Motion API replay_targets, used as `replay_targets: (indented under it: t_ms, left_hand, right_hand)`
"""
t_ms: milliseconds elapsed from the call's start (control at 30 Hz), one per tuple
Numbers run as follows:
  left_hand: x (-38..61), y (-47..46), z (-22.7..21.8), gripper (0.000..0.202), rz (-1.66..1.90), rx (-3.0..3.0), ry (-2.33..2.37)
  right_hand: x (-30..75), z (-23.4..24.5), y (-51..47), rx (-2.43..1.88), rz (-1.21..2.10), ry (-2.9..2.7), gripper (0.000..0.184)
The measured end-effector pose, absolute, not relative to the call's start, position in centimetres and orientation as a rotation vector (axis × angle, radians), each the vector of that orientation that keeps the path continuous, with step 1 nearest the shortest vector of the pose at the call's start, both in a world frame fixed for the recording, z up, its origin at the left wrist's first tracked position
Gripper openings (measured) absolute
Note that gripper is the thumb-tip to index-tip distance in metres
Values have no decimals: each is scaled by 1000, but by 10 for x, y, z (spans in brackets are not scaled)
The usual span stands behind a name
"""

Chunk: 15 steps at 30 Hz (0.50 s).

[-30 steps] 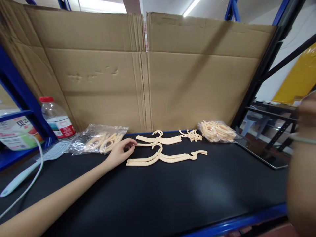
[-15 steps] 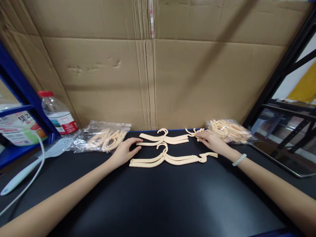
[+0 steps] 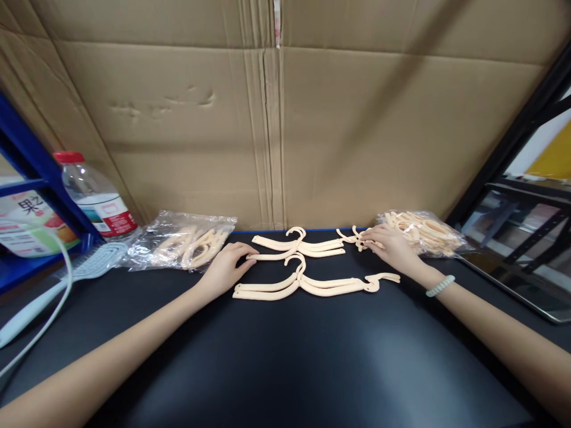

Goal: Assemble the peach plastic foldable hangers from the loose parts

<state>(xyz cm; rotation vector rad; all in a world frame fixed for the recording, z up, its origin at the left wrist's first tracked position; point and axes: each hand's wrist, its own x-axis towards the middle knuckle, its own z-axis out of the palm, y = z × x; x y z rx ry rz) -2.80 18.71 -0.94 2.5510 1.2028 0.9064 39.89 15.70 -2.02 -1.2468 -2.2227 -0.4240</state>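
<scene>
Arms [image 3: 147,337] fwd, L hand [image 3: 224,268] pinching hanger [image 3: 274,257], R hand [image 3: 392,245] bent over hooks [image 3: 358,241], grip unclear

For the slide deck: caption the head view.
Left hand at a beige hanger, right hand at small beige pieces.

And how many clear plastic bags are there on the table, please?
2: the left bag beside the left hand, and the right bag, partly covered by the right hand. No others show.
</scene>
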Motion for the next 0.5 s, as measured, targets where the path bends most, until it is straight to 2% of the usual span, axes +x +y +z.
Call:
replay_targets:
  t_ms: [333,500]
  left_hand:
    - [-26,178,-2,24,955,2446,1269]
    - [-29,173,0,29,1088,2212,1282]
  right_hand:
    - [398,-14,150,-1429,-484,-2293,24]
    - [396,-19,151,-1525,-518,-2221,16]
